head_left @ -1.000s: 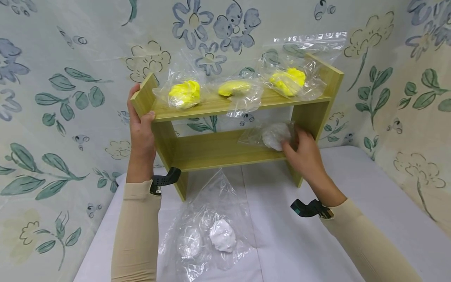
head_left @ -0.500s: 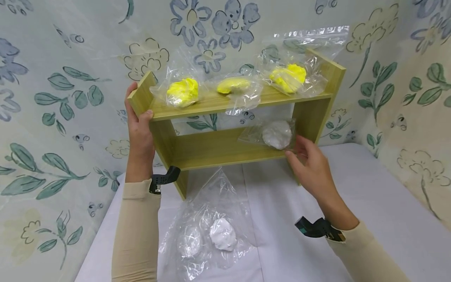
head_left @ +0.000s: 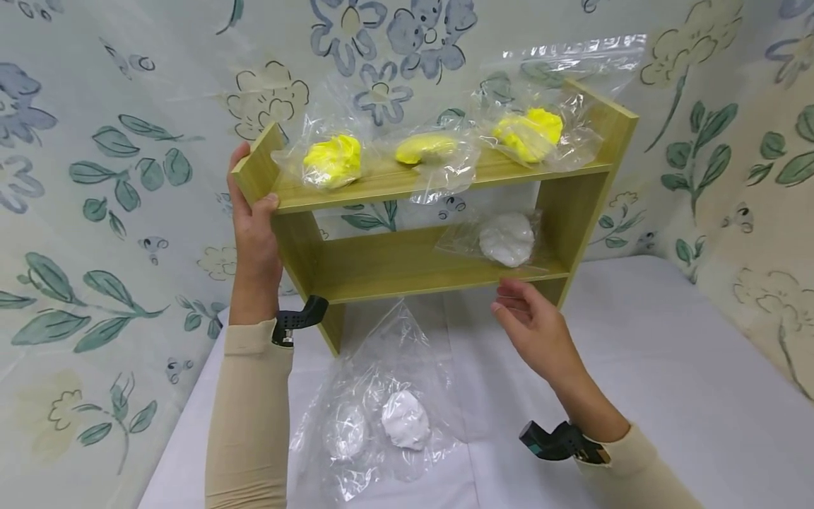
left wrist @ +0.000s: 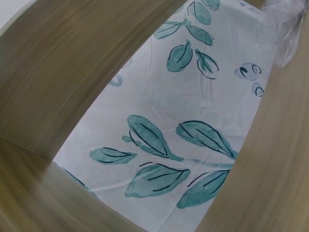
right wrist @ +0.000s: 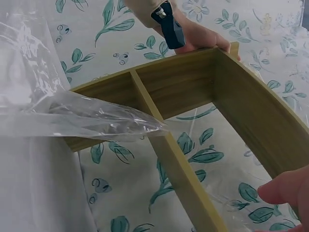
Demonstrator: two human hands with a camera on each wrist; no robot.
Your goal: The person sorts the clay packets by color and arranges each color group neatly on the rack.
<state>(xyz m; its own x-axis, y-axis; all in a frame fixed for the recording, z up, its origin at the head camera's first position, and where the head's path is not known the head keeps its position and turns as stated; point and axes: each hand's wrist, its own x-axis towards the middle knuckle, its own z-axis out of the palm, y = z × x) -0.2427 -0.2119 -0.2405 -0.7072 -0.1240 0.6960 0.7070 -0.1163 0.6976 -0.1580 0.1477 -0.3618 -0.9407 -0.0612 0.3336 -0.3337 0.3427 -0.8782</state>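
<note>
Head view: a white-covered table (head_left: pixel 649 339) meets walls hung with flowered cloth (head_left: pixel 159 78). The left hand (head_left: pixel 256 230) grips the upper left side of a wooden shelf (head_left: pixel 381 272); the right hand (head_left: pixel 537 332), loosely bent and holding nothing, is near its lower level, where a bagged white lump (head_left: pixel 506 240) sits. Bagged yellow lumps (head_left: pixel 333 161) line the top.

Left wrist view: wood frames leafy cloth.

Right wrist view: clear plastic (right wrist: pixel 53 104) overlaps the shelf.

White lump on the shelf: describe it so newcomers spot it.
Find the wooden rack. On its lower shelf, toward the right end, sits the white lump in a clear bag. It is the rack's only white lump; yellow lumps sit above.
</note>
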